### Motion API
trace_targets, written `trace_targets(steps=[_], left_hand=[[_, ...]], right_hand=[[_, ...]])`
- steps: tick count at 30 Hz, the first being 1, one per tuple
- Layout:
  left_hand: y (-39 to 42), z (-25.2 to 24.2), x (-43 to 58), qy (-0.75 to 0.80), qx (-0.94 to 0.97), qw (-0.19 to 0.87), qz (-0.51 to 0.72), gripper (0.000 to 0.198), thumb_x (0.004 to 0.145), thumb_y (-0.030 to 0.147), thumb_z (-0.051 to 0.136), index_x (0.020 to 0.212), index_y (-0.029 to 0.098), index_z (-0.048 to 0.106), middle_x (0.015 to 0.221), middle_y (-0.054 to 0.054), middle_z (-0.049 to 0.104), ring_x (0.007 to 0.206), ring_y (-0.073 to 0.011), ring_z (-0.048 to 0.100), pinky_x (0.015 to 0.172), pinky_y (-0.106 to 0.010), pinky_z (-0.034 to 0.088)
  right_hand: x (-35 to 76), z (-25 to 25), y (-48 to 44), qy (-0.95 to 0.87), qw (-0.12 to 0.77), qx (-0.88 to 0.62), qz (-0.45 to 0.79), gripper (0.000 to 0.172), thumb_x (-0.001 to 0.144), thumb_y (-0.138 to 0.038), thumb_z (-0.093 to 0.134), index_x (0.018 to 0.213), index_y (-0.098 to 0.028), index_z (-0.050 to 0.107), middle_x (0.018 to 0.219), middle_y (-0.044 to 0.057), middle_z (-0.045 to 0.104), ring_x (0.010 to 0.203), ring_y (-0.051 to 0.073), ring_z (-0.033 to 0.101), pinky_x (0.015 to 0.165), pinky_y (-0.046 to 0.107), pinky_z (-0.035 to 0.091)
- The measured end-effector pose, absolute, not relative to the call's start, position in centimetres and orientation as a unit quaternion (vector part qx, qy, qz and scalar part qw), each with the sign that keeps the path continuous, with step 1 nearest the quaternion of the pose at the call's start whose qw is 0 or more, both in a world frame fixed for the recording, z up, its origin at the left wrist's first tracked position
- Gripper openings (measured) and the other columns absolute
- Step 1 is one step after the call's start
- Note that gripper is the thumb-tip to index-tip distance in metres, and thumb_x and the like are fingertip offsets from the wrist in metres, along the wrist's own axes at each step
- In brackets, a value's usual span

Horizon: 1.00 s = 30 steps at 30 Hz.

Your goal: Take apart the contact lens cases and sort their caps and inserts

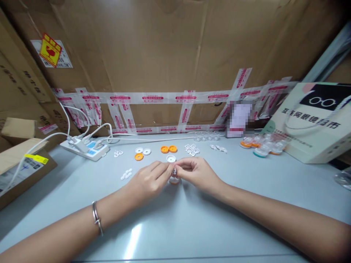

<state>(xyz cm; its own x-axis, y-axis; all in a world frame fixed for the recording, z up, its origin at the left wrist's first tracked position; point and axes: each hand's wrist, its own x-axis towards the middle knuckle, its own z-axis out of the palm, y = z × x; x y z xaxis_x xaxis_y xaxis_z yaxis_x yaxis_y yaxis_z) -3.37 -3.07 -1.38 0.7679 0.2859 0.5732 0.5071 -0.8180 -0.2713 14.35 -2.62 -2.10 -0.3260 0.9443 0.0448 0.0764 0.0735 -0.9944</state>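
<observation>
My left hand (152,179) and my right hand (201,174) meet at the middle of the table. Their fingertips are pinched together around a small white plastic part (174,171), mostly hidden by the fingers. Just beneath it stands a transparent round piece with an orange base (174,180). A white round cap (171,159) lies right behind the fingertips. Farther back are two orange rings (168,149), and to their left one more orange ring (139,156) beside two white rings (143,151). Small white discs (126,174) lie left of my left hand.
White square parts (192,149) and small white pieces (218,148) lie behind my right hand. Finished-looking transparent pieces with coloured bases (263,146) sit near a paper bag (309,124). A power strip (85,148) with cables and a large taped carton (153,47) stand behind.
</observation>
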Motion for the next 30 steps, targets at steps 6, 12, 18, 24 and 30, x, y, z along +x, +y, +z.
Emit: trace_targets(steps=[6,12,18,24,30], left_hand=[[-3.4,-1.3,-3.1,-0.208,-0.904,0.290,-0.235,0.019,0.086,0.008,0.039,0.099,0.006,0.053,0.075,-0.008,0.063,0.067,-0.0151,0.059,0.055,-0.025,0.050],[-3.5,-1.5,-3.2,-0.206,-0.907,0.287,-0.229,0.018,0.086,0.007,0.039,0.097,0.005,0.054,0.069,-0.007,0.060,0.061,-0.0152,0.056,0.048,-0.025,0.046],[-2.8,-2.1,-3.5,-0.245,-0.912,0.179,-0.275,0.016,0.086,0.011,0.045,0.098,0.011,0.055,0.083,-0.007,0.064,0.071,-0.0143,0.058,0.061,-0.025,0.049],[-1.8,-3.0,-3.4,-0.266,-0.871,-0.010,-0.413,0.016,0.079,0.013,0.056,0.095,0.015,0.058,0.085,-0.005,0.066,0.077,-0.0116,0.061,0.071,-0.023,0.051],[-2.0,-3.0,-3.1,-0.296,-0.838,-0.100,-0.447,0.015,0.073,0.014,0.062,0.088,0.015,0.062,0.079,-0.004,0.066,0.070,-0.0105,0.061,0.066,-0.022,0.054]], right_hand=[[14.0,-2.4,-2.7,-0.606,0.408,-0.421,0.538,0.016,0.064,-0.017,0.057,0.073,-0.014,0.070,0.058,-0.002,0.061,0.055,0.010,0.056,0.060,0.025,0.050],[13.9,-3.0,-2.6,-0.608,0.408,-0.395,0.555,0.013,0.067,-0.018,0.057,0.067,-0.015,0.069,0.056,-0.002,0.058,0.056,0.009,0.053,0.060,0.023,0.047],[14.0,-2.7,-2.2,-0.532,0.416,-0.383,0.630,0.017,0.059,-0.022,0.069,0.073,-0.011,0.070,0.055,-0.002,0.060,0.053,0.007,0.054,0.059,0.023,0.047],[14.2,-2.4,-1.7,-0.461,0.379,-0.436,0.674,0.016,0.062,-0.021,0.066,0.074,-0.010,0.066,0.059,0.002,0.065,0.057,0.010,0.062,0.064,0.023,0.051],[14.3,-2.1,-1.9,-0.433,0.343,-0.418,0.721,0.017,0.066,-0.024,0.068,0.073,-0.011,0.061,0.065,0.004,0.067,0.058,0.008,0.063,0.064,0.019,0.050]])
